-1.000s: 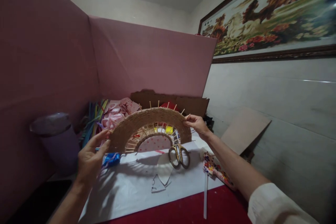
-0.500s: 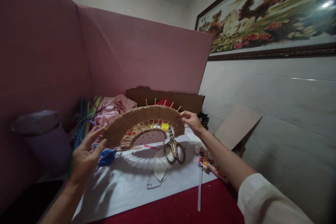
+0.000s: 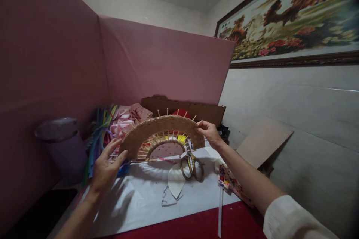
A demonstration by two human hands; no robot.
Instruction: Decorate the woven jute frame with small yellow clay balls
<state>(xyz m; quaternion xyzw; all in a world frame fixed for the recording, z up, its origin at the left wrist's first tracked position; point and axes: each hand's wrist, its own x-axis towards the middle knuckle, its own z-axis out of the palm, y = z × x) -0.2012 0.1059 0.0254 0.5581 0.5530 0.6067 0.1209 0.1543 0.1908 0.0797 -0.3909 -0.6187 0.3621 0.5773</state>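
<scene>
Between my hands a half-round woven fan (image 3: 161, 124) is held up over the table, with thin sticks poking out of its curved edge and a dotted pink half-circle at its inner middle. My left hand (image 3: 108, 162) grips its left end between thumb and fingers. At the right end, my right hand (image 3: 209, 133) pinches the outer edge near a stick. Just below the fan's right side lie bronze-handled scissors (image 3: 192, 168), their blades partly hidden. A white petal-shaped piece (image 3: 176, 181) rests beside them on the white sheet (image 3: 134, 209).
Pink cloth (image 3: 123, 121) and coloured strips (image 3: 97, 138) pile up at the back left, near a lilac bin (image 3: 63, 149). Cardboard (image 3: 207, 112) stands behind. A patterned fabric piece (image 3: 231, 181) and a clear stick (image 3: 220, 213) lie at right. Pink panels (image 3: 165, 59) enclose the back.
The view has shifted a little, so most things appear farther right and slightly lower. Both hands keep hold of the fan, which looks slightly lower relative to the table.
</scene>
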